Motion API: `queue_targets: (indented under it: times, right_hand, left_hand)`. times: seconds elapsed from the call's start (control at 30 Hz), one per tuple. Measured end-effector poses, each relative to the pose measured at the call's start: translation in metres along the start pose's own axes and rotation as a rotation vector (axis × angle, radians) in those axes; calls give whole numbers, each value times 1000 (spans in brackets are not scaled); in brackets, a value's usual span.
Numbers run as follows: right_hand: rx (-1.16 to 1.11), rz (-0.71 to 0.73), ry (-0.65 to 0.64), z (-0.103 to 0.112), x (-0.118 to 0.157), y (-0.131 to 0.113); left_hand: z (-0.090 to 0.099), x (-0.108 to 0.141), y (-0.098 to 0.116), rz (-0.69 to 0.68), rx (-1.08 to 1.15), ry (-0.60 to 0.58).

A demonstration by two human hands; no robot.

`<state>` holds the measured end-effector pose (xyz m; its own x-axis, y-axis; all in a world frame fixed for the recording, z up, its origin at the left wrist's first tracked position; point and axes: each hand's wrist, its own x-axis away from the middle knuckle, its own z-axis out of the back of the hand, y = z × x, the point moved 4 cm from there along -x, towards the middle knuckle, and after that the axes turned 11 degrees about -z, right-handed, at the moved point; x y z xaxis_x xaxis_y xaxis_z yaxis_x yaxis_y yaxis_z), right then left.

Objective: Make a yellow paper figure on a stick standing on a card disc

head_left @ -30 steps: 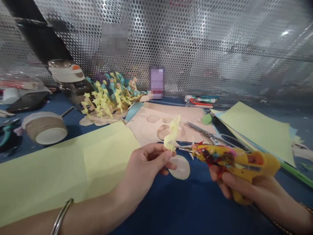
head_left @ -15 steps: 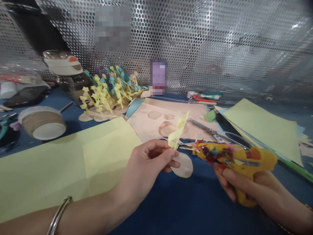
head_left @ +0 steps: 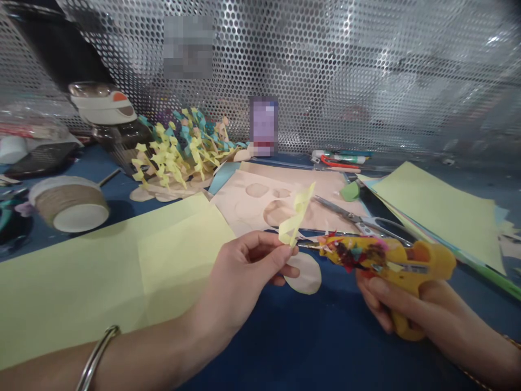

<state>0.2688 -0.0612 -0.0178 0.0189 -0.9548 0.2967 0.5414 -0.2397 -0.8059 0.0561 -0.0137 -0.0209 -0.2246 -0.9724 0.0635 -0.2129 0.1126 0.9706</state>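
The blue mat [head_left: 325,336] carries a pale yellow paper sheet [head_left: 73,271]. The left hand [head_left: 244,266] pinches a twisted yellow paper strip [head_left: 296,220] between thumb and fingers, above a pale paper disc [head_left: 307,274] they partly hide. The right hand [head_left: 402,309] closes around yellow-handled scissors [head_left: 378,258], fingers half hidden; stuck-on scraps are too small to make out, and the blade tips sit just beside the strip
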Motion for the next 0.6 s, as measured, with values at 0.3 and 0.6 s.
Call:
queue_targets:
  times: [0.3,0.6]
  right_hand:
    - [38,0,-9,0,2,-4]
    - [51,-28,2,-1,0,-5]
  left_hand:
    - [-1,-2,1,33,7,1]
    - [-1,-2,1,54,17,11]
